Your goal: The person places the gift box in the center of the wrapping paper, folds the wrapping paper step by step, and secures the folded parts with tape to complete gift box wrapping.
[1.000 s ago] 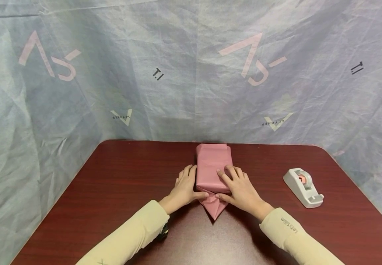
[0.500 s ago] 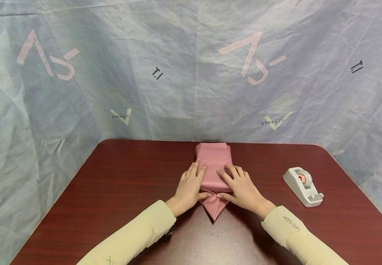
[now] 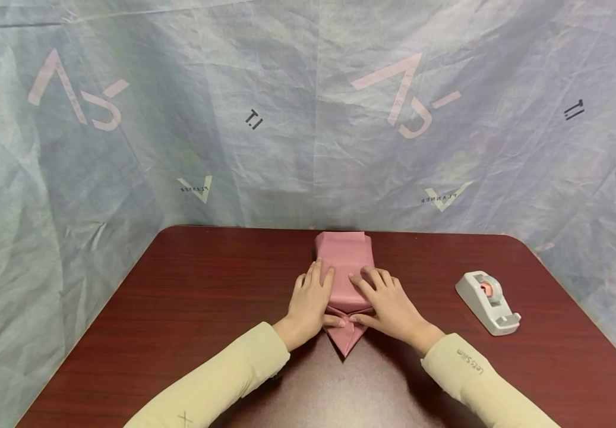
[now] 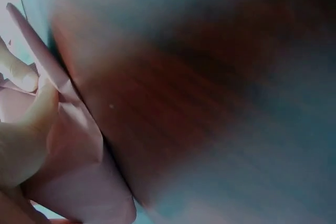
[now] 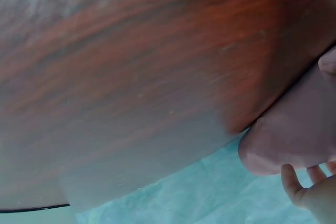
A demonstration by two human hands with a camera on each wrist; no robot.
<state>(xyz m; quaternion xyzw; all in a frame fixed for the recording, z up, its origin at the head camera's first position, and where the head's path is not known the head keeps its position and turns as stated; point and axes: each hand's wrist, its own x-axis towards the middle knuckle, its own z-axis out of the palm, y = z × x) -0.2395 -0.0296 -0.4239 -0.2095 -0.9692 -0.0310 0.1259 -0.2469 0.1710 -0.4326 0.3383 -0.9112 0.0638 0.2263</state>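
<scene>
A pink paper-wrapped package (image 3: pixel 344 252) lies lengthwise at the middle of the table, its near end folded into a pointed flap (image 3: pixel 346 343). My left hand (image 3: pixel 309 306) rests along its left side and top, thumb on the base of the flap. From the right, my right hand (image 3: pixel 391 308) lies on the top and right side, its thumb also touching the fold. The two thumb tips almost meet there. Creased pink paper (image 4: pixel 79 129) shows under the thumbs in the left wrist view. In the right wrist view, fingers touch the package's smooth side (image 5: pixel 294 135).
A white tape dispenser (image 3: pixel 488 302) with a roll in it stands on the right part of the dark red table (image 3: pixel 222 267). Behind and beside the table hangs a grey-blue printed cloth (image 3: pixel 286 154).
My left hand has shifted right, its fingers moving from beside the package onto its top. Its thumb has slid right along the fold. My right hand stays nearly still.
</scene>
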